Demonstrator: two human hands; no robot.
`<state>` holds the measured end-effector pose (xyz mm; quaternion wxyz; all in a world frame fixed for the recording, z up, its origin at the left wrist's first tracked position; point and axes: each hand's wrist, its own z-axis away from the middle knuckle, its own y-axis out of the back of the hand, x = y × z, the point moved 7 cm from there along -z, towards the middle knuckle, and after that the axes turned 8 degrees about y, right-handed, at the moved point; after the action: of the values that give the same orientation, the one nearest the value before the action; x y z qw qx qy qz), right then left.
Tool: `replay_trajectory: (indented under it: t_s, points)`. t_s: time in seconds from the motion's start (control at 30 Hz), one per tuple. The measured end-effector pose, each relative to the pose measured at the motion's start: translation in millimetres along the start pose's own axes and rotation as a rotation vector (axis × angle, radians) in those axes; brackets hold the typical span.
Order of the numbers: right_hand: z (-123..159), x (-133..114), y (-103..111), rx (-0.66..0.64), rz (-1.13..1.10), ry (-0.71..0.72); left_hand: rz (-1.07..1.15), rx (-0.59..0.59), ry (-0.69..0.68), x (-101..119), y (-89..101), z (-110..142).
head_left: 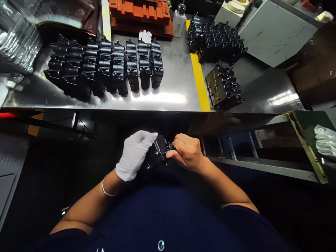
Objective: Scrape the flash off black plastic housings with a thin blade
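A black moulded plastic part (pixel 160 148) is held between my two hands, in front of my body and below the table's front edge. My left hand (pixel 136 150), in a white glove, is closed on its left side. My bare right hand (pixel 187 149) grips the right side, with the thumb lying along the near face. Small pins or screws stick out of the part's lower left side. Much of its dark body is hard to tell from the dark background.
Rows of similar black parts (pixel 105 66) stand on the metal table (pixel 173 98). Past a yellow tape strip (pixel 199 80) are more black parts (pixel 220 42) and a smaller group (pixel 223 85). An orange fixture (pixel 141 14) and a white bottle (pixel 179 22) stand behind. Folded white gloves (pixel 325 140) lie right.
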<state>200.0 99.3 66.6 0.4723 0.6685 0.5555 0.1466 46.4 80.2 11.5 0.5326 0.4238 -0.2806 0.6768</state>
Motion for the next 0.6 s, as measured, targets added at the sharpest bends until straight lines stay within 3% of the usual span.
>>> replay_trajectory:
  t_s: [0.13,0.2,0.27,0.4,0.6]
  points:
    - [4,0,-11,-0.265,-0.387,-0.011,0.005,-0.039,0.018,-2,-2.7,-1]
    - [6,-1,-11,-0.314,-0.553,-0.015,0.009,-0.033,0.018,0,-2.0,-3]
    - [6,5,-5,-0.200,-0.523,-0.077,0.006,-0.028,0.030,2,-1.0,-7]
    - [6,10,10,0.118,-0.131,-0.088,-0.023,-0.088,0.088,-1,-3.9,-14]
    - [6,4,7,0.154,0.081,-0.042,-0.082,-0.107,0.071,-6,-5.0,-15]
